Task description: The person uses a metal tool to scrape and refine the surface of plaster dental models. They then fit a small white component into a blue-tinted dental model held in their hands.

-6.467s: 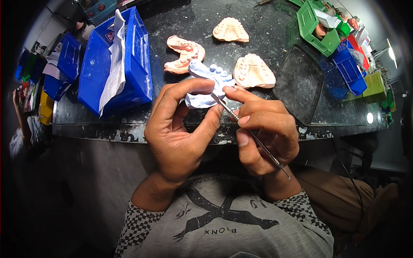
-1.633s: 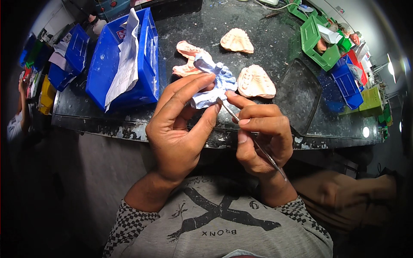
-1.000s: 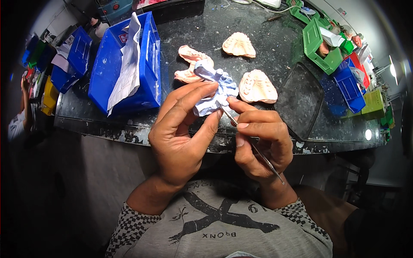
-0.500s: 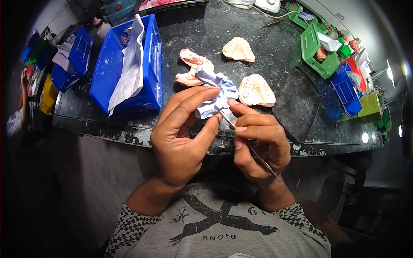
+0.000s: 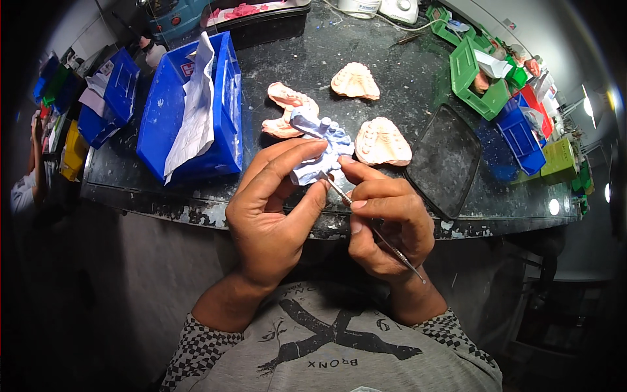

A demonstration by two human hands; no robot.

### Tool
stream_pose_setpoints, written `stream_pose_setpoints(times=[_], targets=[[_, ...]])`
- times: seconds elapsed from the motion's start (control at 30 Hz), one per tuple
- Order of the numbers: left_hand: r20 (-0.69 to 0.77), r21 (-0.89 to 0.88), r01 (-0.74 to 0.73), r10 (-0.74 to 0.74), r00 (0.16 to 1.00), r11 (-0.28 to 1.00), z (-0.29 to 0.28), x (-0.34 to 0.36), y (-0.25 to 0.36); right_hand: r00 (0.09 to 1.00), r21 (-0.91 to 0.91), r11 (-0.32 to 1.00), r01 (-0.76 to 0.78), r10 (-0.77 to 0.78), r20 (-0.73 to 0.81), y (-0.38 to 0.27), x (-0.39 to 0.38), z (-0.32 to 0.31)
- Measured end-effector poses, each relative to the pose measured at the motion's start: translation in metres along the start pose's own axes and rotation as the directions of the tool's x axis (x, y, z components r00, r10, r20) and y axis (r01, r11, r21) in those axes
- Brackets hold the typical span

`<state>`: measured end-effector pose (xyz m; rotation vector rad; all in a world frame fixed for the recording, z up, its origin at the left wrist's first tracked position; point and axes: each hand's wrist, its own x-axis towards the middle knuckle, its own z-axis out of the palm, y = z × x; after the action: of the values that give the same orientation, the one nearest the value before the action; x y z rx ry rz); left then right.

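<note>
My left hand (image 5: pixel 271 222) grips a pale blue dental cast (image 5: pixel 310 166) with its thumb and fingers, at the near edge of the black worktop. A thin metal hand tool (image 5: pixel 392 249) is in my right hand (image 5: pixel 398 228), its upper tip against the lower part of the blue cast, and my right forefinger rests at the cast's side. Just behind lie pink dental casts: a horseshoe-shaped one (image 5: pixel 287 98) to the left, one (image 5: pixel 354 81) farther back, and another (image 5: pixel 383 140) to the right, beside a thin dark tray (image 5: pixel 444 160).
A large blue bin (image 5: pixel 157 144) with paper stands left; more bins (image 5: pixel 108 111) lie beyond it, where another person's arm (image 5: pixel 34 150) shows. Green bins (image 5: pixel 480 104), a blue bin (image 5: pixel 522 150) and a lime box (image 5: pixel 558 163) line the right. A black tray (image 5: pixel 261 29) and white appliances (image 5: pixel 398 10) sit behind.
Both my hands, the blue cast and the tool sit lower in the picture than earlier, as does the worktop. My grips look much the same, with the tool's tip still at the cast.
</note>
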<state>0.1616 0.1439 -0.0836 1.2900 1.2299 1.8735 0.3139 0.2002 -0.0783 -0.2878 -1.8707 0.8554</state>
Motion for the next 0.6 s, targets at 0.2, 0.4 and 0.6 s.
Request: stream_pose_setpoints(times=[0.2,0.4,0.6], targets=[[-0.03,-0.004,0.002,-0.002,1.0,1.0,0.0002,-0.0011,0.0003,1.0,-0.021,0.999,0.024,-0.024,-0.019,0.0014,0.001,0.0019],[-0.026,0.0,0.016,-0.016,1.0,1.0,0.0006,-0.0003,-0.0004,1.0,-0.011,1.0,0.022,-0.022,-0.012,0.0016,-0.003,0.004],[-0.004,-0.001,0.035,-0.035,0.999,0.999,0.0,0.0011,0.0015,0.998,-0.014,0.999,0.033,-0.033,-0.059,0.004,-0.003,0.0041]])
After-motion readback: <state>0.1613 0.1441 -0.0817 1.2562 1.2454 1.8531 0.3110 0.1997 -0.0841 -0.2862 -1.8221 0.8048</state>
